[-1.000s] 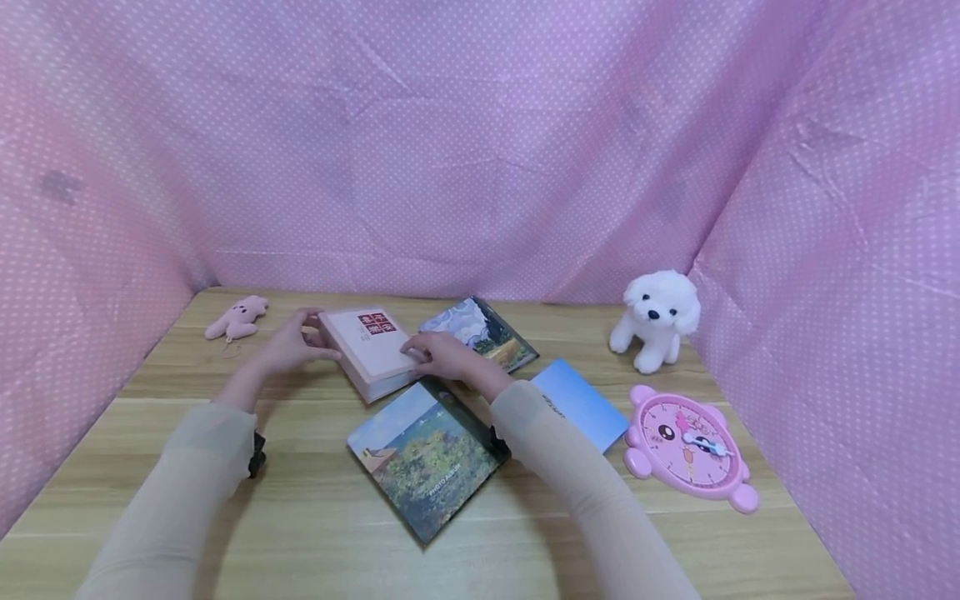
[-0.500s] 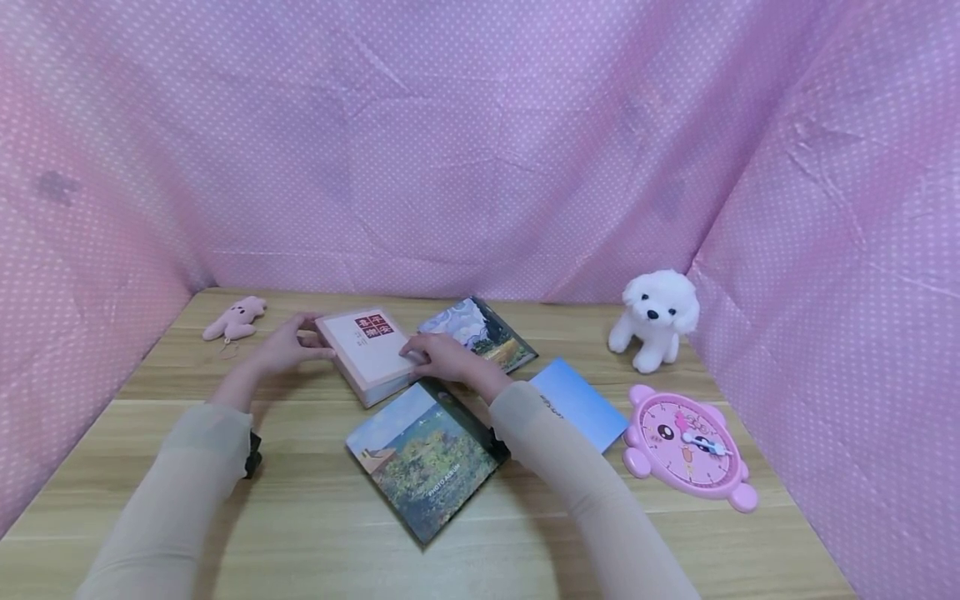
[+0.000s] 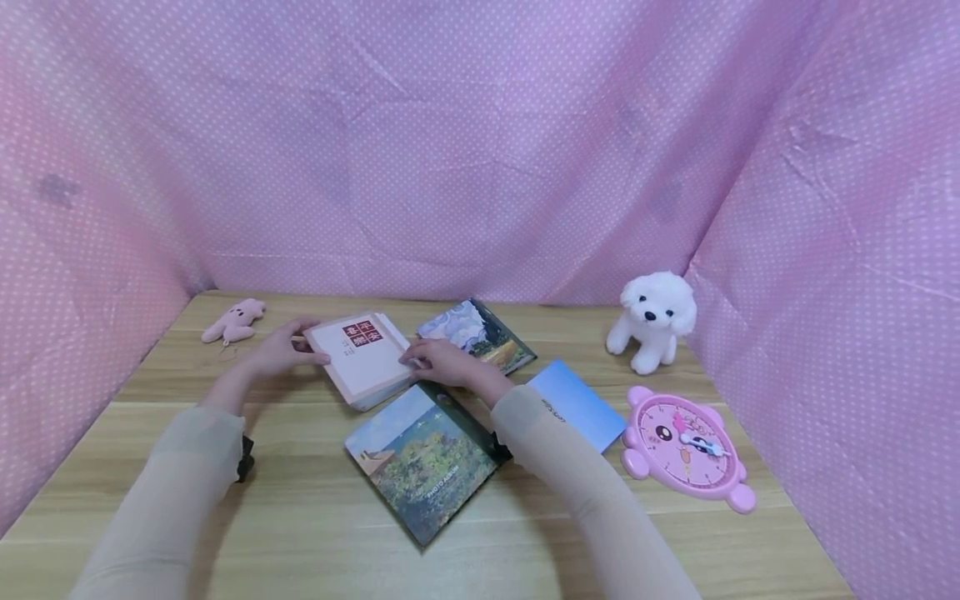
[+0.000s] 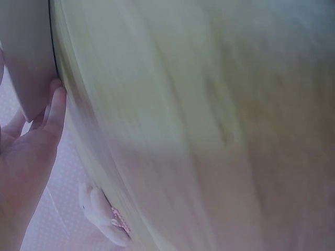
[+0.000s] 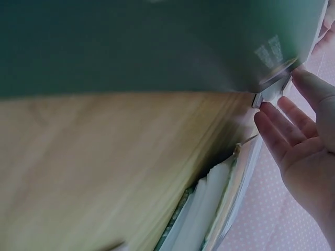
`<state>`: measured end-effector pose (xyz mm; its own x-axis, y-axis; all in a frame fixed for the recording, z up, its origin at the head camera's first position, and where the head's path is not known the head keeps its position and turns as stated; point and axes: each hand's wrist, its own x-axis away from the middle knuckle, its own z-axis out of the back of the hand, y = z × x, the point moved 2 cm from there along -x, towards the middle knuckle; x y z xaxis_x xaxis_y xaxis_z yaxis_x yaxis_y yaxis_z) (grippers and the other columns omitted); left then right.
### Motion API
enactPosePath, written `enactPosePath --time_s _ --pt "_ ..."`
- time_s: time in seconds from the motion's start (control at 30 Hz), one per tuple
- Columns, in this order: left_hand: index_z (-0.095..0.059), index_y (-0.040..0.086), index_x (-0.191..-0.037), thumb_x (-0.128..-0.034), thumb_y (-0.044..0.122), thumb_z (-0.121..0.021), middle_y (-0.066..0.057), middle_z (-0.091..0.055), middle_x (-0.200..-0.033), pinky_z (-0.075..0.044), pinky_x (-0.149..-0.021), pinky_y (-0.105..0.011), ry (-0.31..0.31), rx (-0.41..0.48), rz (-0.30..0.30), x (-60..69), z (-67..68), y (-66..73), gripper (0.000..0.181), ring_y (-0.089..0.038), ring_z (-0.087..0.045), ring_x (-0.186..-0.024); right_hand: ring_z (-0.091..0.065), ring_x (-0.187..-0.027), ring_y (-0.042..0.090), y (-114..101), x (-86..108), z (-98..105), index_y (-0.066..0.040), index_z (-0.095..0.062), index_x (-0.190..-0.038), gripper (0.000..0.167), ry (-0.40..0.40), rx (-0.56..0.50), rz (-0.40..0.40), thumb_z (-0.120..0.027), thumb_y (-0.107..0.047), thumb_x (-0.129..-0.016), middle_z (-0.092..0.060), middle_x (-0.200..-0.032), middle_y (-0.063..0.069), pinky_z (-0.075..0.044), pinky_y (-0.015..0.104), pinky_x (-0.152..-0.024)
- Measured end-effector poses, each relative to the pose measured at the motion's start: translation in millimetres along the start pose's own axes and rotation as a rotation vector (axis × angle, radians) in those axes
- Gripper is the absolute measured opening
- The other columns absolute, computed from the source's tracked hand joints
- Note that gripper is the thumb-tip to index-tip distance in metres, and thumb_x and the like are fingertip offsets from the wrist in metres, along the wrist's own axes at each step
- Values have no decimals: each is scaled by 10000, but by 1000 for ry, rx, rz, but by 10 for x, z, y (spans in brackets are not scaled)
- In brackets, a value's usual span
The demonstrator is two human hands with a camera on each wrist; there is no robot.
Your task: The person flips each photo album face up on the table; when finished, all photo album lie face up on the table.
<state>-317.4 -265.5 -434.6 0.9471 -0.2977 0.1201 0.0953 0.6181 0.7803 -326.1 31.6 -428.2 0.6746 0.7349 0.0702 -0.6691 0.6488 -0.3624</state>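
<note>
A thick white book (image 3: 363, 362) with a red square of characters lies on the wooden table. My left hand (image 3: 279, 346) grips its left edge; in the left wrist view the fingers of that hand (image 4: 31, 151) curl round the book's corner (image 4: 26, 63). My right hand (image 3: 446, 362) holds the right edge, thumb on top, with pale page edges showing beside it. In the right wrist view that hand (image 5: 309, 141) has its fingertips at the book's corner (image 5: 273, 93). The photo album (image 3: 431, 467) lies just in front of the book, its dark green side (image 5: 157, 47) filling the right wrist view's top.
A painted album (image 3: 480, 333) and a blue booklet (image 3: 573, 404) lie to the right. Beyond them are a white plush dog (image 3: 652, 321) and a pink clock (image 3: 686, 446). A small pink plush (image 3: 236, 321) lies at the back left, before the pink dotted curtain (image 3: 450, 167).
The book's top cover has slid and turned a little leftward along with my left hand, baring page edges on the right. My right hand has barely moved.
</note>
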Motion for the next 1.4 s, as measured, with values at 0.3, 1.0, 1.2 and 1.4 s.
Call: enactPosePath --time_s 0.3,1.0,1.2,1.4 --pt "-250 -70 -1439 -790 357 -750 -329 -321 -1416 -270 -1062 -591 13 -83 -16 41 26 -38 923 -466 -358 -1261 -521 -852 72 -3 -1 -15 -214 -590 -1282 348 -40 -9 19 -584 -277 -939 -607 -1230 -36 -443 210 -780" --pt "-242 -101 -1432 -775 429 -746 -350 -262 -1442 -209 -1076 -625 3 -235 -56 23 69 69 983 -510 -260 -1309 -491 -1225 133 -35 76 102 -216 -565 -1312 361 -95 -106 -3 -543 -295 -961 -554 -1331 -27 -402 296 -1035" --pt "-205 -54 -1464 -796 409 -735 -317 -204 -1488 -141 -1096 -635 22 -265 -45 -49 35 277 969 -501 -174 -1358 -402 -1333 175 -50 197 258 -190 -534 -1346 386 -78 -95 15 -537 -268 -968 -501 -1398 -5 -345 345 -1100" --pt "-223 -62 -1456 -802 362 -742 -325 -231 -1476 -175 -1093 -631 37 -295 -80 -117 -33 584 936 -500 -211 -1348 -412 -1327 197 11 325 391 -109 -512 -1356 400 -29 -59 89 -533 -222 -973 -490 -1408 53 -360 343 -1089"
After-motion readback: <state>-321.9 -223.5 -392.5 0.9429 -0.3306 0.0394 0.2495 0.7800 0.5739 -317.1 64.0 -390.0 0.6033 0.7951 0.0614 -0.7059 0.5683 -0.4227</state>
